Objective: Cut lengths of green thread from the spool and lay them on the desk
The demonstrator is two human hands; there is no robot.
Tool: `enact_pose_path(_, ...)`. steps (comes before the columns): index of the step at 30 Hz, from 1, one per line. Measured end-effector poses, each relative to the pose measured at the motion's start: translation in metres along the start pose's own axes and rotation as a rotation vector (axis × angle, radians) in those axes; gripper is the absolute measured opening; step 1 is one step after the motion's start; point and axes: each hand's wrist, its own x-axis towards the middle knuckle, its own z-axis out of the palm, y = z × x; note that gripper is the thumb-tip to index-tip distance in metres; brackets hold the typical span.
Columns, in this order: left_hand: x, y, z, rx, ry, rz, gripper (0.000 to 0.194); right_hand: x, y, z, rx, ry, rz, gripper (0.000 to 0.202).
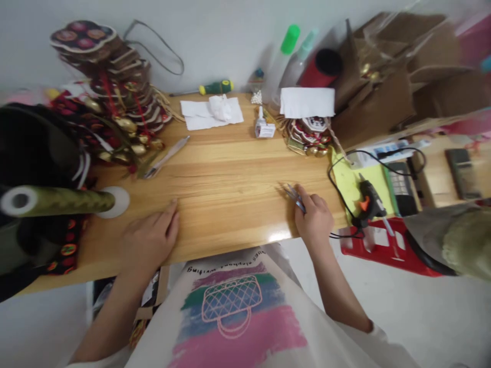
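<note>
One slim, silver-coloured metal tool with pointed prongs (pixel 294 197) sits at the pale wood-grained tabletop (pixel 230 179), pinched in the fingers of the bare right hand (pixel 315 219); the bare left hand (pixel 149 237) lies there, fingers extended close together. One black, orange-triggered glue gun (pixel 373 198) lies rightward.

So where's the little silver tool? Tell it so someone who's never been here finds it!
At the near edge of the wooden table, find the person's right hand. The slim silver tool pokes out from its fingers, pointing left and away. It's the one held, while the green screwdriver lies by the wall and the black glue gun sits further right.
</note>
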Motion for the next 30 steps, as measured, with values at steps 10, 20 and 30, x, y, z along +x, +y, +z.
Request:
enact_pose_path(10,0.0,0.0,0.006,0.047,0.073,0.004,0.042,0.003,-0.001,0.002,-0.022,0.006,0.002,0.043)
enact_pose_path(20,-0.003,-0.005,0.011,0.047,0.06,-0.014,0.043,0.002,-0.005,-0.002,-0.096,-0.044,-0.009,0.043)
enact_pose_path(30,0.003,0.0,0.007,0.081,0.063,-0.017,0.043,0.006,-0.01,-0.006,-0.094,-0.078,0.018,0.043)
